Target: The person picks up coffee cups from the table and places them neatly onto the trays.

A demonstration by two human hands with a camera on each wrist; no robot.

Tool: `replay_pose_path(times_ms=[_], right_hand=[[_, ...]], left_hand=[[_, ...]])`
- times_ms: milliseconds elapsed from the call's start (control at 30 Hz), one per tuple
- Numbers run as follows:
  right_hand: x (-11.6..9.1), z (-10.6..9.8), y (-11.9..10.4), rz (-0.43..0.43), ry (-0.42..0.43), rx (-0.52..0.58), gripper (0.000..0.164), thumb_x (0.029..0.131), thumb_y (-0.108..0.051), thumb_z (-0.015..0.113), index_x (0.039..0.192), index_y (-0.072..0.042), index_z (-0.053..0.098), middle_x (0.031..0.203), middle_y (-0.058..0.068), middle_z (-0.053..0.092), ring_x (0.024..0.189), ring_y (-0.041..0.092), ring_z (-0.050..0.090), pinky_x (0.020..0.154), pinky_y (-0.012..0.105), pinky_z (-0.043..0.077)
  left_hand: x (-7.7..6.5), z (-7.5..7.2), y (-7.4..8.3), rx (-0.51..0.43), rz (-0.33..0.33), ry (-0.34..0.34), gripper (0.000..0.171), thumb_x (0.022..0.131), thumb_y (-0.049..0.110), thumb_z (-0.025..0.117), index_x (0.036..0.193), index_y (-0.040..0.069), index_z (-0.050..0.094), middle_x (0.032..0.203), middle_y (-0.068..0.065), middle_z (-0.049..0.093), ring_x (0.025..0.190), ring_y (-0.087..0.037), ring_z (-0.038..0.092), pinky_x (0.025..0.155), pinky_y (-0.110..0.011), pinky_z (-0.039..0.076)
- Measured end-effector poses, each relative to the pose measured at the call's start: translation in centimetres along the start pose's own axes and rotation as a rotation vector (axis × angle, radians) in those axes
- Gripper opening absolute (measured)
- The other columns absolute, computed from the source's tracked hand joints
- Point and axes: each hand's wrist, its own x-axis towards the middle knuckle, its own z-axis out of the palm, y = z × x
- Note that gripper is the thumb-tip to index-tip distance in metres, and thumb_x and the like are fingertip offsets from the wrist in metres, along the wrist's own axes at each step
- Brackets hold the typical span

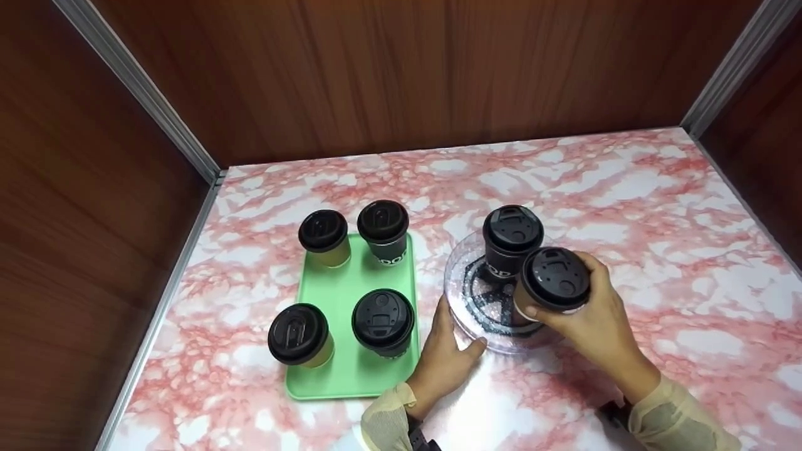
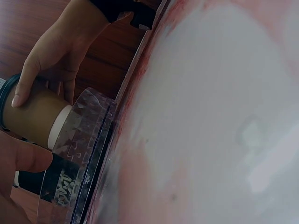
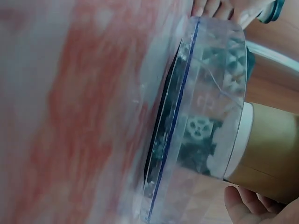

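My right hand (image 1: 604, 319) grips a tan paper cup (image 2: 32, 112) with a black lid (image 1: 556, 277). The cup's white bottom edge is at the upper rim of a clear round organizer tray (image 1: 460, 307), which has a faceted side wall. Inside that tray stands a black paper cup (image 1: 501, 260) with white lettering and a black lid. My left hand (image 1: 445, 360) rests against the tray's near left side, thumb and fingers spread along the outer wall. In the right wrist view, left-hand fingertips (image 3: 212, 8) touch the wall low down.
A green rectangular tray (image 1: 332, 288) lies left of the round one. On it stand lidded cups: two tan cups (image 1: 318, 356) on the left and two black cups (image 1: 390, 250) on the right. Wood-look panels (image 1: 426, 75) enclose the pink marbled table (image 1: 626, 207).
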Motion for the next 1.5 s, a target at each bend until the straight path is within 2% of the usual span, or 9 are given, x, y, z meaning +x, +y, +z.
replay_pose_path(times_ms=[400, 533, 633, 933, 1267, 1500], right_hand=[[-0.9, 1.0, -0.2, 0.008, -0.034, -0.028, 0.111, 0.056, -0.041, 0.094, 0.144, -0.008, 0.034, 0.132, 0.02, 0.053, 0.119, 0.041, 0.05, 0.1, 0.062, 0.034], [-1.1, 1.2, -0.3, 0.006, -0.034, -0.055, 0.11, 0.056, -0.042, 0.095, 0.143, -0.009, 0.036, 0.132, 0.019, 0.052, 0.119, 0.039, 0.05, 0.099, 0.06, 0.035], [-1.2, 1.4, -0.5, 0.009, -0.037, -0.075, 0.109, 0.055, -0.044, 0.094, 0.142, -0.008, 0.038, 0.132, 0.02, 0.052, 0.119, 0.04, 0.049, 0.099, 0.06, 0.035], [-1.3, 1.9, -0.6, 0.042, -0.081, -0.098, 0.115, 0.055, -0.054, 0.09, 0.144, -0.007, 0.034, 0.133, 0.023, 0.051, 0.12, 0.043, 0.048, 0.1, 0.062, 0.034], [-1.8, 1.7, -0.5, 0.035, -0.089, -0.102, 0.112, 0.056, -0.053, 0.09, 0.143, -0.01, 0.035, 0.129, 0.022, 0.054, 0.118, 0.042, 0.05, 0.099, 0.062, 0.035], [-1.9, 1.7, -0.3, 0.033, -0.095, -0.121, 0.11, 0.056, -0.046, 0.093, 0.142, -0.009, 0.035, 0.128, 0.022, 0.055, 0.117, 0.042, 0.051, 0.097, 0.062, 0.036]], left_hand=[[-0.1, 0.0, 0.2, -0.007, -0.028, -0.007, 0.099, 0.086, 0.023, 0.071, 0.157, 0.009, 0.003, 0.161, -0.012, 0.012, 0.143, -0.029, 0.018, 0.115, -0.045, 0.017], [0.0, -0.1, 0.3, 0.005, -0.022, -0.005, 0.099, 0.086, 0.022, 0.071, 0.156, 0.007, 0.003, 0.16, -0.014, 0.012, 0.143, -0.028, 0.019, 0.115, -0.043, 0.018], [0.0, -0.1, 0.3, 0.014, 0.006, 0.007, 0.098, 0.085, 0.021, 0.071, 0.155, 0.002, 0.005, 0.159, -0.018, 0.014, 0.143, -0.03, 0.019, 0.115, -0.044, 0.018], [0.0, 0.0, 0.1, -0.005, 0.01, 0.008, 0.098, 0.085, 0.021, 0.071, 0.156, 0.007, 0.005, 0.16, -0.014, 0.014, 0.143, -0.029, 0.019, 0.115, -0.044, 0.018], [0.1, 0.0, 0.1, -0.011, 0.044, 0.009, 0.099, 0.084, 0.021, 0.072, 0.157, 0.008, 0.005, 0.16, -0.014, 0.015, 0.142, -0.029, 0.021, 0.114, -0.045, 0.019], [0.1, 0.0, 0.2, -0.006, 0.024, 0.006, 0.099, 0.084, 0.02, 0.071, 0.156, 0.006, 0.005, 0.16, -0.014, 0.014, 0.143, -0.03, 0.019, 0.115, -0.045, 0.018]])
